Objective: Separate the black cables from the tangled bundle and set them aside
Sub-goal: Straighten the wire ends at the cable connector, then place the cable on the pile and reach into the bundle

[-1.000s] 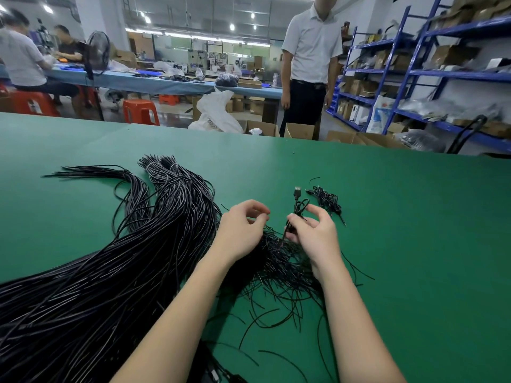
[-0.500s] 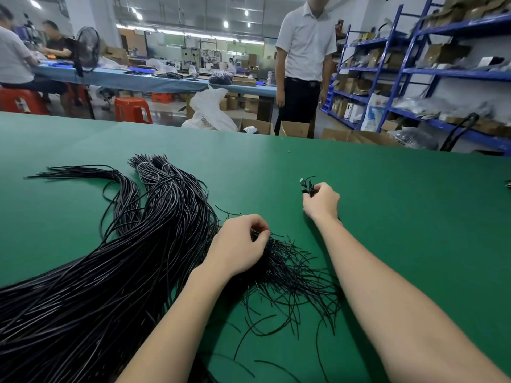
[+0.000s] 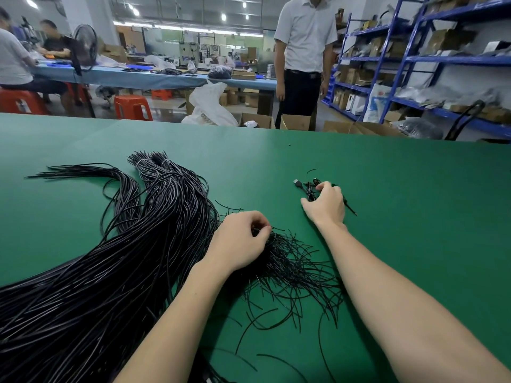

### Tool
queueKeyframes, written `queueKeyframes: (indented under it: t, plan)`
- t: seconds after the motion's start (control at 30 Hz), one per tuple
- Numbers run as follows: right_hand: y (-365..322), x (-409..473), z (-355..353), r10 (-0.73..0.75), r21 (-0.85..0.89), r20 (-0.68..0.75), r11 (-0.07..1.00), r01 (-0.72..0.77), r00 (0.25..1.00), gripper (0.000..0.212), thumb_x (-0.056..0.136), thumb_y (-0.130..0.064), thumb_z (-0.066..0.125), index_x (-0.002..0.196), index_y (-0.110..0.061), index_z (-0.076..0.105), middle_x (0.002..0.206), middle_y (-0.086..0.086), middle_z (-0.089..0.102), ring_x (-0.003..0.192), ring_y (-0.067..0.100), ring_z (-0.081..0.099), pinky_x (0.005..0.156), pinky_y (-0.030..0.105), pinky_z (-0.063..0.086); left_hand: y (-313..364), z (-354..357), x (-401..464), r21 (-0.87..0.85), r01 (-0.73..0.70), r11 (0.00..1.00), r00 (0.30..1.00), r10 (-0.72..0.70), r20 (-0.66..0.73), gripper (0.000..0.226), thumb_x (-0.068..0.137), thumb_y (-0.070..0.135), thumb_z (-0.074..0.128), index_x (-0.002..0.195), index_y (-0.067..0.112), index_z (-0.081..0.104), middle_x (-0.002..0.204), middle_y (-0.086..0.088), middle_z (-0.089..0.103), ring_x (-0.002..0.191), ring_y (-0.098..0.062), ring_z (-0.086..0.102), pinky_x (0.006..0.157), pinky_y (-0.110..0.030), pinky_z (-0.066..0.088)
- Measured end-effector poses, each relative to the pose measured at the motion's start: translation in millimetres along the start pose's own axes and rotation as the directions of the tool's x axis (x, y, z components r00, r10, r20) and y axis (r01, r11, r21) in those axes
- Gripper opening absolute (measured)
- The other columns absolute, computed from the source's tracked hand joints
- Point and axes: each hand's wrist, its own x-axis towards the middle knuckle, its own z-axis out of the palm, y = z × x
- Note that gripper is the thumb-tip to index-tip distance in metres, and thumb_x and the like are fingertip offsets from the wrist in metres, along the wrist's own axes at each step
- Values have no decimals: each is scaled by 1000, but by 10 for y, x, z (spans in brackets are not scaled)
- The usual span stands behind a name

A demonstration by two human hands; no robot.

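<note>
Slightly nearer now, the right hand [image 3: 326, 204] grips a black cable [image 3: 306, 188], plug pointing far-left; the left hand [image 3: 240, 240] pinches tangled bundle [image 3: 287, 261] strands.

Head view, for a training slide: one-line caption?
Right hand sets cables on green table; left hand pinches the tangle.

We see the tangled bundle [image 3: 293, 266] of thin black cables fanned loosely on the green bench [image 3: 414, 217], just right of a thick sheaf of long black cables [image 3: 116, 272]. A small set-aside cable cluster [image 3: 309, 187], connector end exposed, lies farther back, apart.
</note>
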Motion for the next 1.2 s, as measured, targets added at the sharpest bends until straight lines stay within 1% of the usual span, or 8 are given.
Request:
queueKeyframes:
  t: [0.07, 0.23, 0.37, 0.67, 0.9, 1.03, 1.1, 1.2]
  plan:
    - [26, -14, 16, -27, 18, 2, 999, 27, 1000, 32, 87, -25, 75, 115, -19, 60, 119, 6, 58, 98, 25, 58, 77, 32, 44, -1, 3, 1, 2, -2, 1000, 1000, 2, 0, 12, 94, 35, 61, 95, 30, 72, 95, 18, 71, 96, -6, 64, 93, -33, 53]
    - [28, 48, -8, 22, 80, -35, 997, -19, 999, 19, 92, -13, 70, 110, -14, 65, 117, 10, 64, 104, 28, 63, 80, 33, 48, -5, 2, -1, 8, 0, 1000, 1000, 0, 3, 12, 94, 35, 62, 96, 29, 72, 95, 17, 71, 95, -6, 64, 92, -33, 53]
    - [26, 74, -37, 38, 88, -30, 996, -35, 999, 21, 91, -14, 71, 111, -13, 64, 120, 11, 62, 107, 30, 62, 88, 37, 50, 6, 5, -9, 14, 3, 1000, 1000, -3, 10, 11, 94, 36, 61, 95, 30, 71, 94, 17, 71, 94, -7, 65, 92, -34, 53]
    - [-19, 3, -56, 66, 67, 7, 996, -67, 998, 38, 89, -21, 72, 123, -15, 55, 127, 9, 53, 95, 23, 49, 79, 34, 41, 15, 2, 1, 6, 12, 1000, 1000, -12, 19, 9, 94, 35, 62, 92, 31, 70, 93, 16, 71, 93, -7, 65, 92, -33, 53]
    - [-126, -188, -212, 41, 20, 14, 999, -41, 999, 41, 89, -27, 69, 127, -19, 53, 128, 7, 53, 116, 29, 55, 86, 36, 47, 12, -3, -2, 10, -9, 1000, 1000, 9, 14, 8, 94, 33, 62, 90, 31, 70, 92, 16, 71, 91, -6, 65, 89, -27, 52]
    - [-368, -425, -402, -57, 184, 67, 982, 44, 996, 19, 89, -26, 65, 108, -25, 63, 103, -6, 67, 97, 19, 63, 76, 29, 44, 24, -15, 5, -3, -14, 1000, 1000, 14, 3, 8, 94, 30, 63, 90, 30, 70, 91, 15, 72, 88, -5, 64, 83, -20, 46]
    - [-496, -636, -450, -128, 230, 162, 969, 89, 978, 6, 87, -29, 65, 92, -30, 66, 88, -15, 69, 90, 15, 66, 78, 28, 48, 31, -14, 1, 5, -12, 1000, 1000, 12, -8, 9, 93, 29, 64, 92, 27, 72, 92, 12, 73, 88, -7, 64, 81, -19, 43]
    - [-552, -973, -406, -172, 266, 245, 958, 104, 954, 3, 84, -32, 66, 81, -31, 65, 84, -13, 71, 87, 15, 68, 82, 28, 52, 50, -30, -6, 6, -17, 1000, 1000, 18, -24, 10, 93, 26, 65, 93, 21, 74, 91, 8, 74, 87, -10, 64, 81, -19, 43]
